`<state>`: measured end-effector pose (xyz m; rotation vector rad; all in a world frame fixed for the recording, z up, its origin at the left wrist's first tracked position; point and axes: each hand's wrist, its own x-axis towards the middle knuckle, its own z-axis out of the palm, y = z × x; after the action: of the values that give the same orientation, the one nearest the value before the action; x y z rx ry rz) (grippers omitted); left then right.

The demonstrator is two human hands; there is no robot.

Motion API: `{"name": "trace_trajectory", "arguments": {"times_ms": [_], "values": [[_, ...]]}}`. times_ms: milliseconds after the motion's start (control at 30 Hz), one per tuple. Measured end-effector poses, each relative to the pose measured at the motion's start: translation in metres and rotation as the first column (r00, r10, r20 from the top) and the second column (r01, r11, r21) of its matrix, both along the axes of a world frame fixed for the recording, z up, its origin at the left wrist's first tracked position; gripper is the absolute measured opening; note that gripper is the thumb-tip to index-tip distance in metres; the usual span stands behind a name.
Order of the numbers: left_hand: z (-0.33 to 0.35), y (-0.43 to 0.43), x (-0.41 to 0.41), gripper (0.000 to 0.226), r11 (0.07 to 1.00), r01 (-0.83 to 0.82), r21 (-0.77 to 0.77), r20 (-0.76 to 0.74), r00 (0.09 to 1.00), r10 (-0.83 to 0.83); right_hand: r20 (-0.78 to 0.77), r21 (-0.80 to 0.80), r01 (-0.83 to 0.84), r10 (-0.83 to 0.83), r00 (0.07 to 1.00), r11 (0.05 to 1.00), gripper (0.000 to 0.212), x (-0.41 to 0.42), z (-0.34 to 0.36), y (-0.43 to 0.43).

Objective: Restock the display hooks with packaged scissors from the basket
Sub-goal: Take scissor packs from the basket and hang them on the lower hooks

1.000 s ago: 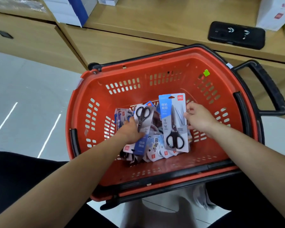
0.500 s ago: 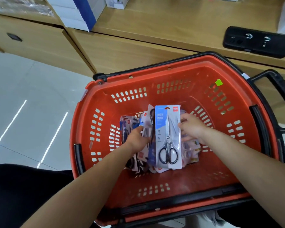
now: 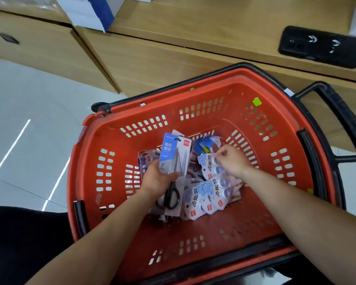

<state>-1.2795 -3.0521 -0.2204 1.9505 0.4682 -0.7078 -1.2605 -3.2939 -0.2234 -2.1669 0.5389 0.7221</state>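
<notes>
The step in hand is, as I judge it, to collect packs from the basket (image 3: 214,233) before carrying them to the display hooks, which are not in view. The left hand (image 3: 157,181) grips the packaged scissors (image 3: 174,155) around the middle of the card, thumb on the front. The pack stands nearly upright above the heap, its black handles pointing down. The right hand (image 3: 233,161) is apart from the left one, and its curled fingers pinch the upper edge of one of the white packs (image 3: 209,194).

To do this step well, I would keep every card turned the same way, with the hang hole on top and free of fingers, so that it can slide on a hook directly. The pack should be lifted straight up. If it is dragged sideways, its corner can catch the neighbours, because the packs overlap each other. It is better to hold the stiff card and not the clear blister.

The count: one basket, two hands. One large pack with black-handled scissors is clearly seen, and edges of more cards show behind it, but how many I cannot tell. At least three white packs lie in the front, and some further packs are half hidden on the left. One black device (image 3: 321,47) lies on the worktop (image 3: 214,23) behind the basket.
</notes>
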Motion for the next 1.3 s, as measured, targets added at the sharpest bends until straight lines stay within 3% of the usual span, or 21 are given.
{"name": "trace_trajectory", "arguments": {"times_ms": [67,167,233,333,500,667,800,867,967,1033,1100,1167,1300], "values": [[-0.001,0.012,-0.004,0.046,1.000,-0.007,0.023,0.011,1.000,0.007,-0.049,-0.085,-0.022,0.017,0.999,0.996,0.006,-0.007,-0.008,-0.014],[-0.007,0.012,-0.015,0.050,0.999,-0.032,-0.002,-0.024,0.999,0.032,-0.140,-0.060,-0.008,0.000,0.990,0.998,0.004,-0.025,-0.030,-0.021],[-0.015,0.006,-0.022,0.057,0.993,-0.108,-0.039,-0.058,0.993,0.106,-0.230,0.015,0.065,-0.060,0.971,0.998,0.021,-0.040,-0.047,-0.020],[-0.015,-0.006,-0.028,0.049,0.978,-0.185,-0.098,-0.064,0.982,0.180,-0.342,0.032,0.113,-0.096,0.935,0.993,0.049,-0.059,-0.059,-0.017],[-0.020,-0.013,-0.025,0.045,0.978,-0.195,-0.076,-0.051,0.980,0.192,-0.474,0.059,0.320,-0.256,0.843,0.946,0.091,-0.061,-0.069,-0.007],[-0.023,-0.017,-0.023,0.049,0.980,-0.188,-0.062,-0.051,0.982,0.185,-0.166,0.014,0.308,-0.302,0.939,0.951,0.115,-0.064,-0.073,-0.007],[-0.027,-0.018,-0.021,0.050,0.978,-0.198,-0.058,-0.074,0.978,0.194,-0.142,0.013,0.369,-0.364,0.921,0.929,0.141,-0.054,-0.079,-0.013],[-0.029,-0.019,-0.021,0.052,0.981,-0.189,-0.052,-0.074,0.980,0.185,-0.155,0.090,0.405,-0.388,0.908,0.910,0.121,-0.048,-0.077,-0.017],[-0.028,-0.020,-0.022,0.048,0.983,-0.174,-0.057,-0.055,0.984,0.171,-0.154,0.238,0.452,-0.426,0.891,0.860,0.058,-0.039,-0.071,-0.017],[-0.025,-0.021,-0.021,0.045,0.983,-0.171,-0.063,-0.059,0.984,0.167,-0.130,0.273,0.478,-0.460,0.878,0.835,0.043,-0.031,-0.074,-0.020],[-0.024,-0.021,-0.020,0.044,0.983,-0.174,-0.061,-0.065,0.983,0.170,-0.123,0.237,0.437,-0.419,0.899,0.868,0.048,-0.022,-0.076,-0.021],[-0.022,-0.020,-0.019,0.044,0.983,-0.176,-0.055,-0.066,0.983,0.173,-0.155,0.197,0.428,-0.403,0.902,0.882,0.067,-0.015,-0.080,-0.021],[-0.021,-0.019,-0.018,0.043,0.984,-0.173,-0.045,-0.067,0.983,0.170,-0.168,0.238,0.518,-0.490,0.855,0.822,0.077,-0.005,-0.091,-0.024]]}}
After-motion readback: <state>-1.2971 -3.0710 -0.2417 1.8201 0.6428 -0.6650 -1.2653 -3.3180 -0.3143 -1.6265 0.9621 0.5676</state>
